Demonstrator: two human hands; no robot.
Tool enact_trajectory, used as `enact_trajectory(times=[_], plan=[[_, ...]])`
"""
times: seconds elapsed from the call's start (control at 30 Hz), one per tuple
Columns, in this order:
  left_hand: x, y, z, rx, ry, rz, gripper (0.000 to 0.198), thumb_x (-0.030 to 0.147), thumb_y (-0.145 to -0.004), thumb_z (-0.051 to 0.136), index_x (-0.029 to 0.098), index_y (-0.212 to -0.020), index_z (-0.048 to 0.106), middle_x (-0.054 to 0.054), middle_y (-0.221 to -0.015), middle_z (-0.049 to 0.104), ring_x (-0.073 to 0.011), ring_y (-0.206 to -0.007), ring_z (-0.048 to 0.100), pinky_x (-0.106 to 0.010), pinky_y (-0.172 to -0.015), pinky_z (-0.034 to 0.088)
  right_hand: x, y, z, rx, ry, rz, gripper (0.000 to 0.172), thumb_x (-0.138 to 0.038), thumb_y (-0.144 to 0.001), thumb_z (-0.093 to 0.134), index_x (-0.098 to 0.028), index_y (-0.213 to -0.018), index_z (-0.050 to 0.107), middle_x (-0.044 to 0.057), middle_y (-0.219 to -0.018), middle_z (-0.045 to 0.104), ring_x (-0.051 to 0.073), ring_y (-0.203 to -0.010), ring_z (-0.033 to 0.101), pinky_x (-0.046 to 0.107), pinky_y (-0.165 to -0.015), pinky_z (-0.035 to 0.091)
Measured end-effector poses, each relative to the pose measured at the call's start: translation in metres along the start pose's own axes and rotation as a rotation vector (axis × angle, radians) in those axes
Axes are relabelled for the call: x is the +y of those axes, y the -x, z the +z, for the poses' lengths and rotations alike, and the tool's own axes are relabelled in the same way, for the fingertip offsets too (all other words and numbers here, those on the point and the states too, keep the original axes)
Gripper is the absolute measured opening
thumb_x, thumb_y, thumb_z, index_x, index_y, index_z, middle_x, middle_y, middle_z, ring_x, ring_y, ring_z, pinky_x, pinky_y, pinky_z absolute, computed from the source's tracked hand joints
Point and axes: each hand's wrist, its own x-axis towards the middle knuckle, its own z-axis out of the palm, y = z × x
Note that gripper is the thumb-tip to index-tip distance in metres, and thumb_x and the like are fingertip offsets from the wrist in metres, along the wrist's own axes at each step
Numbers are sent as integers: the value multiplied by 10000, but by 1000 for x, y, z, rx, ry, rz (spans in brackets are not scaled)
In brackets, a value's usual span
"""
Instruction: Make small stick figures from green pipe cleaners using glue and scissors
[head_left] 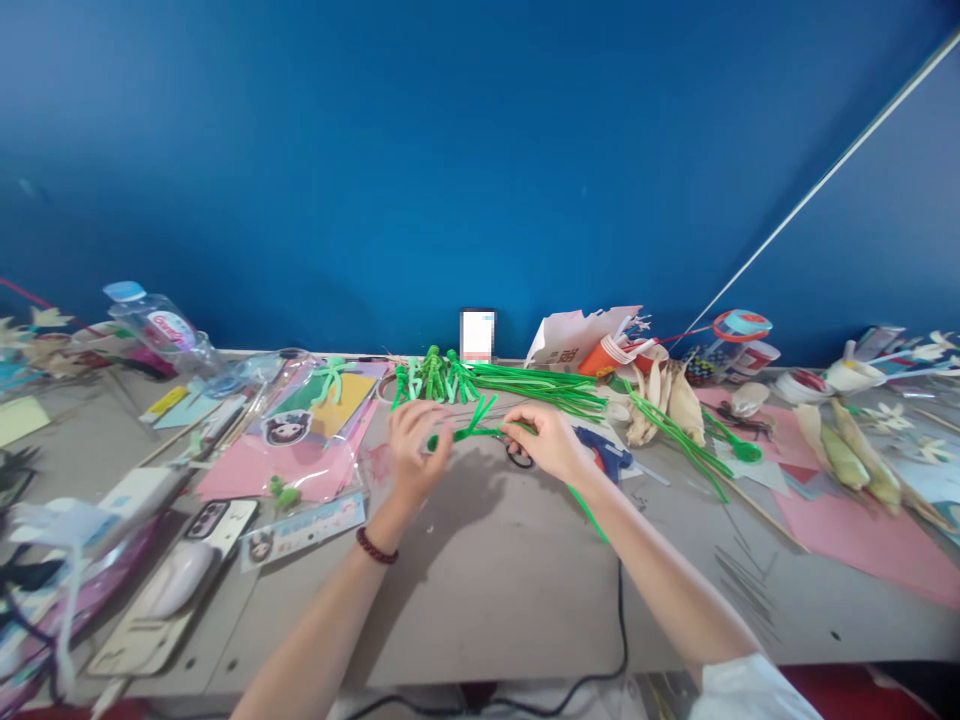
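Between my hands, just above the table, is a twisted piece of green pipe cleaners [486, 410] with loose ends sticking up. My left hand [415, 440], a dark beaded bracelet on its wrist, curls thumb and fingers around its thick left end. My right hand [551, 438] pinches the other end between thumb and fingertips. A long bright green pipe cleaner [589, 515] trails under my right forearm. Black looped handles [519, 458], apparently scissors, lie beneath my right fingers. Behind stand several finished green pipe-cleaner figures [433, 374], beside a bundle of straight green pipe cleaners [544, 388].
A blue glue gun [615, 455] lies right of my right hand; its black cord runs toward the front edge. Leftward are a plastic-wrapped pack of coloured paper [247, 465], a phone [161, 600] and a bottle [161, 325]. Dried husks [684, 408] and pink paper [862, 540] lie rightward.
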Motion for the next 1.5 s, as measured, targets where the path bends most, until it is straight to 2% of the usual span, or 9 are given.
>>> enact_trajectory(times=[0.07, 0.13, 0.27, 0.47, 0.8, 1.03, 1.13, 1.33, 1.5], plan=[[9, 6, 5, -111, -118, 130, 134, 301, -754, 641, 254, -869, 690, -42, -916, 689, -237, -997, 546, -399, -930, 325, -4, 2, 2, -13, -5, 4, 194, -379, -786, 561, -199, -767, 629, -10, -555, 617, 130, -472, 568, 217, -452, 420], [12, 13, 12, -213, -187, 183, 143, 297, -768, 637, 262, -895, 693, -43, -907, 704, -243, -964, 563, -412, -901, 308, -8, 4, 4, -28, -6, 0, 183, -361, -789, 556, -200, -760, 638, -8, -557, 621, 129, -477, 571, 213, -452, 423], [9, 22, 20, -295, -216, 150, 135, 299, -798, 610, 255, -894, 695, -50, -828, 712, -239, -922, 567, -415, -873, 286, -13, 6, 7, -48, -21, 29, 165, -330, -777, 561, -193, -745, 648, -6, -534, 616, 123, -450, 556, 214, -448, 429], [6, 18, 20, -385, -119, 89, 157, 300, -832, 552, 252, -887, 691, -36, -801, 706, -227, -932, 550, -398, -853, 302, -14, 6, 4, -87, -34, 35, 208, -373, -766, 574, -192, -708, 659, -2, -546, 620, 118, -448, 541, 208, -429, 403], [14, 23, 23, -377, -113, 112, 141, 227, -820, 516, 231, -841, 656, -35, -767, 673, -220, -888, 539, -386, -839, 312, -10, 3, -4, -105, 105, -13, 250, -385, -766, 571, -184, -650, 664, -30, -515, 551, 81, -425, 413, 203, -444, 327], [8, 23, 23, -381, -183, 301, 150, 164, -811, 513, 230, -847, 643, -33, -795, 690, -211, -900, 562, -416, -928, 285, 2, -4, -8, -159, 100, -65, 246, -414, -712, 632, -178, -688, 700, -9, -563, 588, 99, -485, 455, 207, -460, 339], [10, 23, 22, -361, -223, 411, 144, 149, -812, 518, 228, -852, 631, -26, -792, 691, -194, -873, 587, -413, -944, 299, 6, -7, -10, -189, 52, -7, 284, -448, -694, 650, -168, -690, 697, -16, -533, 559, 86, -462, 422, 203, -440, 319], [15, 24, 18, -160, -243, 569, 147, 113, -775, 577, 205, -886, 601, -19, -787, 691, -183, -849, 610, -394, -896, 361, 13, -9, -5, -280, -121, 159, 319, -446, -679, 658, -131, -713, 694, -29, -472, 497, 58, -411, 355, 192, -401, 274], [14, 23, 18, -43, -310, 516, 147, 99, -746, 610, 203, -849, 591, -10, -747, 686, -185, -819, 601, -376, -834, 367, 12, -8, 5, -273, -168, 202, 230, -360, -690, 622, -141, -686, 694, -28, -509, 520, 46, -410, 341, 186, -402, 241]])
